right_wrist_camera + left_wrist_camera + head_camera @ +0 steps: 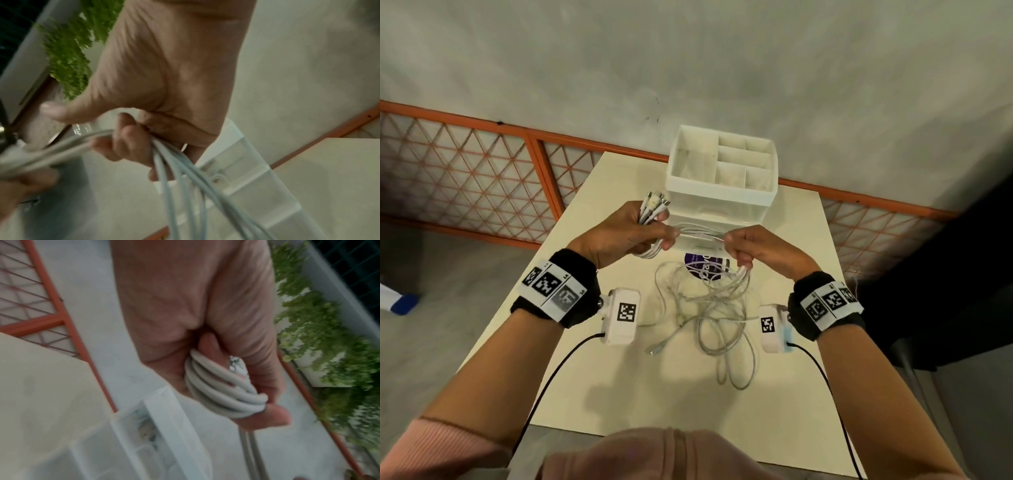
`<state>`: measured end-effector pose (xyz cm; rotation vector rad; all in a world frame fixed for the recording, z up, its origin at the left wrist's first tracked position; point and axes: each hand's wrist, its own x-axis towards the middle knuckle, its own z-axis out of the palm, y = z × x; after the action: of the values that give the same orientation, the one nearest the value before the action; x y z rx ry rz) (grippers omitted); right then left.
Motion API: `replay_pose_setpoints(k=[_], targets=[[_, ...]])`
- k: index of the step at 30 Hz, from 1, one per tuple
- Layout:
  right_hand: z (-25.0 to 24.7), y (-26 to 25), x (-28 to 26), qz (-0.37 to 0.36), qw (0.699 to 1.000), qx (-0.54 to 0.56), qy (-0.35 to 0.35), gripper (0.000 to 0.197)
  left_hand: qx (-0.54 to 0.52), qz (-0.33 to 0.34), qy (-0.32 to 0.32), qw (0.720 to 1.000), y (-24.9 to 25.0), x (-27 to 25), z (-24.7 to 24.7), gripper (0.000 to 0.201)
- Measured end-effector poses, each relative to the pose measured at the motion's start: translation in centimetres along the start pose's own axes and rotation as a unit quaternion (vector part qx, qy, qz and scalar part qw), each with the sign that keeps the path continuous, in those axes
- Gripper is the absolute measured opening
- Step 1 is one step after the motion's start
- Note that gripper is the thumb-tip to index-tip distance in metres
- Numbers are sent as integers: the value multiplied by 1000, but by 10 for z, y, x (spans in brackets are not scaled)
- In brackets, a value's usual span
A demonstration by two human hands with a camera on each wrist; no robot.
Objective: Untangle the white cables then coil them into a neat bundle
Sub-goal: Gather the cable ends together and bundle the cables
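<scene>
I am gripping the plug ends of the cables [690, 301] in my left hand [625, 236], fingers curled tight around several strands so the plugs [656, 200] are poking out toward twelve o'clock. The left wrist view is showing those strands lying side by side across my fingers [265, 418]. My right hand [760, 250], at three o'clock from the left, is closing around the same strands a little way along, so a short run is stretching between my two hands above the table [599, 377]. From my right fist the rest is hanging down at six o'clock into a loose tangle lying on the table, with one free plug [654, 352] resting at the tangle's eight o'clock edge.

These cables are looking light, thin and limp, so I am judging they will sag and twist rather than hold a shape, and their smooth jackets may slide through a slack grip. The best hold seems to be where I am already taking it: close behind the plugs, which give something firm to pinch, while my right hand guides the strands lightly. Hard pulling could tighten any crossing in the heap.

An organiser [722, 171] is standing at twelve o'clock beyond my hands, and a purple disc [697, 260] is lying partly under the tangle.
</scene>
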<state>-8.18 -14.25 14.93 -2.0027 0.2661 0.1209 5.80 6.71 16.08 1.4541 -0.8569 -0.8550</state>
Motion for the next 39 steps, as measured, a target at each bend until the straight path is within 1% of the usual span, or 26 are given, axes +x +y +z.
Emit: replay_pose_setpoints(k=[2,3,4,5,6,7,9,11,12,13,14,15,16,17,18,19,20,21,22,23,25,27,30,34,37,39], targets=[[-1,-9,-3,11,999,-35,30,50,-46,-43,52,997,-13,1,-1,30],[-1,-14,-2,16,997,-50,52,52,-81,-75,92,990,-22,3,-1,28],[0,-20,0,15,995,-60,75,55,-123,-110,137,977,-32,7,-1,28],[0,-24,2,6,993,-71,99,58,-180,-142,178,957,-42,10,-2,28],[0,-29,5,-8,990,-84,116,60,-239,-175,214,931,-53,13,0,29],[2,-34,7,-22,987,-99,123,59,-279,-205,237,908,-61,13,2,28],[6,-42,10,-47,984,-125,120,56,-344,-252,254,868,-74,11,7,22],[10,-47,13,-63,979,-150,125,54,-388,-287,237,843,-82,5,10,5],[12,-49,14,-66,976,-163,127,53,-389,-300,228,841,-84,3,10,14],[14,-51,15,-65,974,-175,128,53,-335,-311,207,865,-88,2,11,22],[15,-51,16,-61,972,-186,127,52,-248,-318,183,897,-85,2,13,24],[17,-51,17,-58,972,-191,125,52,-143,-308,176,924,-81,3,16,25],[18,-51,18,-55,972,-193,125,52,-91,-275,180,940,-72,2,20,28],[19,-51,19,-53,972,-192,128,51,-79,-226,161,958,-61,1,26,40],[19,-51,20,-51,971,-194,131,51,-89,-172,139,971,-51,1,30,56],[19,-50,21,-49,969,-199,135,51,-84,-128,128,980,-43,2,34,69],[19,-50,23,-46,967,-206,140,51,-80,-98,106,986,-34,4,39,75],[19,-51,24,-43,965,-214,143,51,-60,-76,85,992,-30,4,40,77],[18,-51,26,-42,964,-218,146,51,-29,-55,70,996,-25,4,42,72],[17,-51,28,-42,964,-217,147,52,0,-42,61,997,-23,4,44,62],[13,-53,27,-42,971,-192,135,53,0,-15,50,999,-23,3,44,44],[9,-52,23,-48,986,-130,94,51,-27,11,69,997,-16,2,39,38],[1,-31,21,-43,997,-51,34,30,-49,72,119,989,4,5,25,35],[-1,13,24,-6,999,-29,35,22,-74,150,182,969,28,6,3,42],[2,37,28,10,999,-36,33,23,-77,162,210,961,29,7,-5,41],[2,42,30,12,996,-77,33,12,-90,159,227,957,24,6,-7,41]])
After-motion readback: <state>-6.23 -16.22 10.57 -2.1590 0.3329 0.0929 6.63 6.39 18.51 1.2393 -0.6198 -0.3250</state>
